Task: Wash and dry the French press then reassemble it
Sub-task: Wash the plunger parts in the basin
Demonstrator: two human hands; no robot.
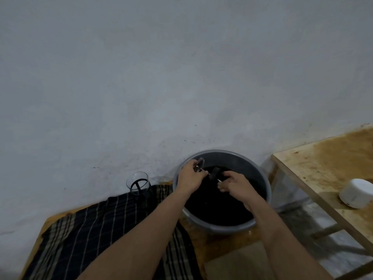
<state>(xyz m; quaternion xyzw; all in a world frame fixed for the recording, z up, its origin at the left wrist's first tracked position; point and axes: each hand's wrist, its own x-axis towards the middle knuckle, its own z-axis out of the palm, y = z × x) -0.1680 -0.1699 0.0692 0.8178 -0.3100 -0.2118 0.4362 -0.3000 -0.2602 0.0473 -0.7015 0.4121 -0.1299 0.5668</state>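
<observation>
Washing is in hand. Over the grey basin (260, 178) of dark water, the left hand (189, 178) has its fingers curled round the metal filter end of the plunger (198, 165), while the right hand (235, 184) grips the dark lid part (216, 173) along the rod — scrubbing or unscrewing, I cannot tell which. The glass carafe (138, 183) stands apart on the striped cloth (90, 229), at the desk's far edge by the wall. Next, I judge, the plunger needs rinsing — a firm hold on wet metal — then drying.
</observation>
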